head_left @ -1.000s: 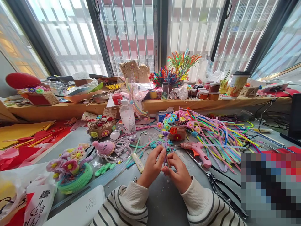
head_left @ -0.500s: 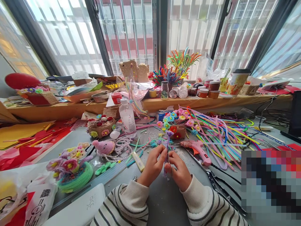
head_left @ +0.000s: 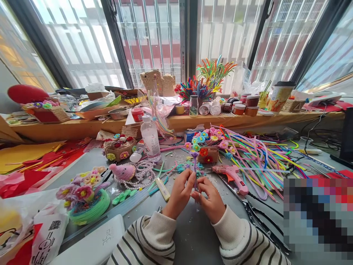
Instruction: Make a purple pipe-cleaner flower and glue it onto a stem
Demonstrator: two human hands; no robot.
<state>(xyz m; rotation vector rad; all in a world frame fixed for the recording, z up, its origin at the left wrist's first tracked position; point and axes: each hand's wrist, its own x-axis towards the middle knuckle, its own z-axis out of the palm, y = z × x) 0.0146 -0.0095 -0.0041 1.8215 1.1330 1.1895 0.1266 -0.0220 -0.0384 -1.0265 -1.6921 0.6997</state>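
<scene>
A purple pipe-cleaner flower (head_left: pixel 194 155) stands upright above my fingertips, its stem running down between my two hands. My left hand (head_left: pixel 178 193) is closed, thumb and fingers pinching that stem. Facing it, my right hand (head_left: pixel 211 201) is closed around a thin metal tool (head_left: pixel 196 183) lying along the stem; my fingers hide most of it, so its kind is unclear. Small pale bits of fluff lie on the grey table below. A box of crocheted-looking flowers (head_left: pixel 208 155) stands just beyond, and a pink glue gun (head_left: pixel 231 177) lies right of my right hand.
Many coloured pipe cleaners (head_left: pixel 259 158) spread at the right. Behind my left hand are a water bottle (head_left: pixel 150 140), bead strings (head_left: pixel 146 171) and a glue stick-like tube (head_left: pixel 162 188). A green flower pot (head_left: pixel 89 208) and white power bank (head_left: pixel 96 239) sit left. Black-handled pliers (head_left: pixel 255 217) lie right.
The purple flower has shifted slightly left and down and now stands straighter. Less purple fuzz shows below my fingers. Both hands keep their grip, and the view has moved slightly.
</scene>
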